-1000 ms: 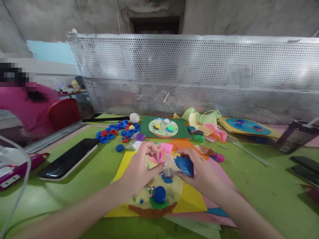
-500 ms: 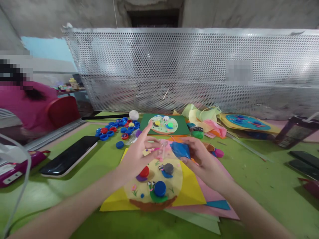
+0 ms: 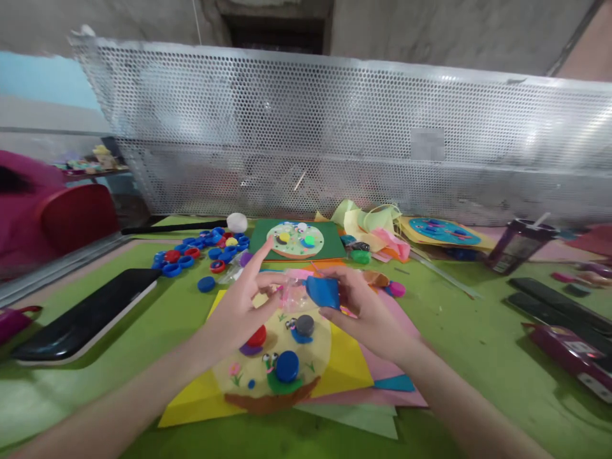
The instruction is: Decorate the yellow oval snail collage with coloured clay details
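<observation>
In my right hand (image 3: 356,299) is a lump of blue modelling clay (image 3: 322,292), held between thumb and fingers. A clear plastic wrapper (image 3: 292,293) stretches from the clay to my left hand (image 3: 251,303), whose thumb and fingers pinch it while the index finger points up. Below both hands lies a yellow sheet (image 3: 191,395) bearing a pale round picture with clay snails. Their shells are a blue bottle cap (image 3: 287,366), a grey cap (image 3: 305,326) and a red cap (image 3: 258,336).
Several blue and red bottle caps (image 3: 185,261) lie at the left, behind a black phone (image 3: 90,312). A green card with a snail picture (image 3: 295,240) lies behind the hands. Paper scraps (image 3: 366,223), a blue round picture (image 3: 444,231) and a dark cup (image 3: 519,247) are farther right.
The view has turned to the right, so things on the table sit farther left. Both hands keep hold, with the clear wrapper spread more visibly between them.
</observation>
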Available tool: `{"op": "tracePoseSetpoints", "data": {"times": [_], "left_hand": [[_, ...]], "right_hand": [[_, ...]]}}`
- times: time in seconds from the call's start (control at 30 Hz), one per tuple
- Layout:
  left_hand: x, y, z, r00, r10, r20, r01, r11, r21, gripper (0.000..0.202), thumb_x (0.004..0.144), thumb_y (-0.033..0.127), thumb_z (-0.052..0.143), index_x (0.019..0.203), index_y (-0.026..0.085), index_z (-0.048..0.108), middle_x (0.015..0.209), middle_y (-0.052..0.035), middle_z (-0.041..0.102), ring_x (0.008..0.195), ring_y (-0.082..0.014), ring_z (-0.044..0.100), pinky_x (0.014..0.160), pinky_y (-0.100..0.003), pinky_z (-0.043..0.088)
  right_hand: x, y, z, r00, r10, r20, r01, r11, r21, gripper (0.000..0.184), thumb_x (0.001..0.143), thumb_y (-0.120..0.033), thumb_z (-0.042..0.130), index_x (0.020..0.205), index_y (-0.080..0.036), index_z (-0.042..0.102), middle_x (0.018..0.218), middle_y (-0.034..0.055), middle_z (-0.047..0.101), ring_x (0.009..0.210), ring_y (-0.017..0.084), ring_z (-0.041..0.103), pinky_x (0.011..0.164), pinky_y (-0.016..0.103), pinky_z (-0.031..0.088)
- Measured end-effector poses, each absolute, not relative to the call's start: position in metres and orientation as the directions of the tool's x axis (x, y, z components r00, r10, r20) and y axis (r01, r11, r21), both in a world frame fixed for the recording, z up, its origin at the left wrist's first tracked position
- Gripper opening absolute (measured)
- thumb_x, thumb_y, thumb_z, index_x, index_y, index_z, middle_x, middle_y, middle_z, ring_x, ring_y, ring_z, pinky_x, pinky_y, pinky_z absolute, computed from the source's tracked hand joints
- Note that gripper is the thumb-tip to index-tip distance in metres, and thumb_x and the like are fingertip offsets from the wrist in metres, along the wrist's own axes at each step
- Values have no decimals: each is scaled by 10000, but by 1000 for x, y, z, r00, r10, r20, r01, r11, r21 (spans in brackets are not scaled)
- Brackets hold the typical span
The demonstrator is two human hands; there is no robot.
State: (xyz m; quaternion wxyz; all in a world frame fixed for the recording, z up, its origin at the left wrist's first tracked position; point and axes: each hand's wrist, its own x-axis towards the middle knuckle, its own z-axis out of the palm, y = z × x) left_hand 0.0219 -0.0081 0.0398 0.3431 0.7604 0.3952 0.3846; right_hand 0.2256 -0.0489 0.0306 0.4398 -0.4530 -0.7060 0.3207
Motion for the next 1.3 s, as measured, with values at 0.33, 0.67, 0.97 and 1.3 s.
{"op": "tracePoseSetpoints", "data": {"times": [0.33, 0.67, 0.97, 1.3], "left_hand": [[24, -9, 39, 351, 871, 343, 313, -454, 834, 949, 785, 332, 601, 1402, 188, -105, 899, -39, 715, 1143, -229, 504, 981, -437, 366], [24, -8, 38, 329, 882, 337, 353, -445, 823, 964, 737, 292, 646, 1412, 212, -38, 823, -19, 717, 1076, -245, 559, 941, -444, 410], [26, -12, 36, 318, 868, 382, 367, -484, 794, 981, 717, 280, 670, 1413, 220, -18, 807, 1, 714, 1061, -231, 568, 897, -383, 467], [27, -17, 35, 273, 865, 421, 312, -494, 812, 971, 724, 246, 671, 1412, 246, -14, 821, 8, 703, 972, -238, 616, 862, -383, 500]], "right_hand": [[226, -49, 29, -225, 913, 341, 435, 408, -803, 380, 772, -260, 576, 1131, -250, 449, 999, 18, 546, 716, 110, 498, 643, 266, 455], [224, -49, 29, -220, 919, 327, 508, 394, -766, 360, 761, -283, 583, 1102, -251, 473, 934, 15, 562, 667, 112, 490, 609, 273, 463], [221, -50, 24, -260, 927, 271, 432, 363, -826, 402, 724, -263, 621, 1094, -262, 465, 996, 11, 560, 766, 126, 536, 691, 291, 480], [223, -50, 29, -381, 904, 191, 280, 310, -908, 371, 751, -270, 602, 1080, -220, 439, 1039, 36, 505, 884, 142, 545, 780, 312, 485]]}}
